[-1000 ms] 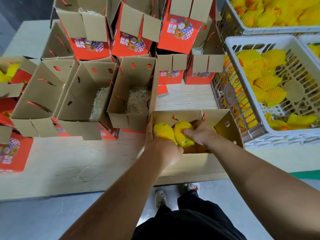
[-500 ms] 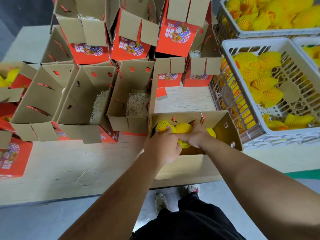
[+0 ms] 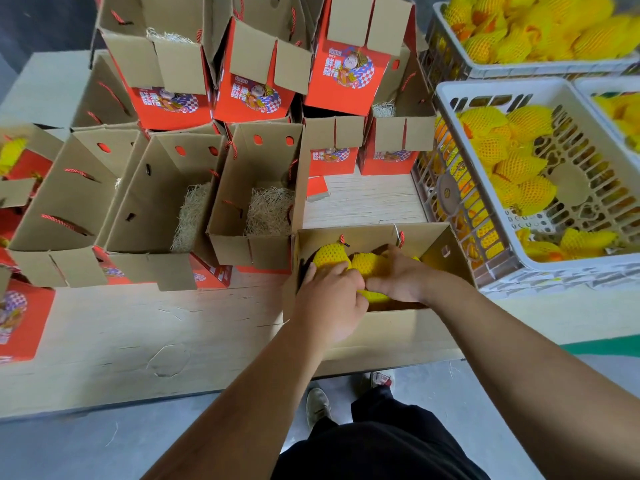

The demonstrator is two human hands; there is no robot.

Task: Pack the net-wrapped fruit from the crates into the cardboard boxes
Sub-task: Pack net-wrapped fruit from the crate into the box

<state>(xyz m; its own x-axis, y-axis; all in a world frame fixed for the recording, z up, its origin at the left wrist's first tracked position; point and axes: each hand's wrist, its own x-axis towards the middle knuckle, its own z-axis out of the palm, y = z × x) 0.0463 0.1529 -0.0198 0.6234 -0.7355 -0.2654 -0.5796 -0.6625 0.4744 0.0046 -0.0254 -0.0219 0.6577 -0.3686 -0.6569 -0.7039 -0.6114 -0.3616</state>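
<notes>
An open cardboard box (image 3: 391, 327) stands at the table's near edge. Yellow net-wrapped fruits (image 3: 329, 256) lie inside it. My left hand (image 3: 329, 303) reaches over the box's near-left corner with fingers curled onto a fruit. My right hand (image 3: 398, 275) lies across the fruits in the middle of the box, fingers spread over them. A white plastic crate (image 3: 485, 258) to the right holds several more net-wrapped fruits (image 3: 512, 164). Part of the fruit in the box is hidden under both hands.
Open cardboard boxes with straw padding (image 3: 268, 211) stand left of the box in use. Red printed boxes (image 3: 346, 74) are stacked behind. A second crate (image 3: 519, 67) full of fruit sits at the back right. The table's front edge (image 3: 138, 400) runs below, with grey floor beyond.
Both hands have pushed deeper into the box, pressing the fruits down and closer together. The left hand slid from the box's left wall onto the fruit.
</notes>
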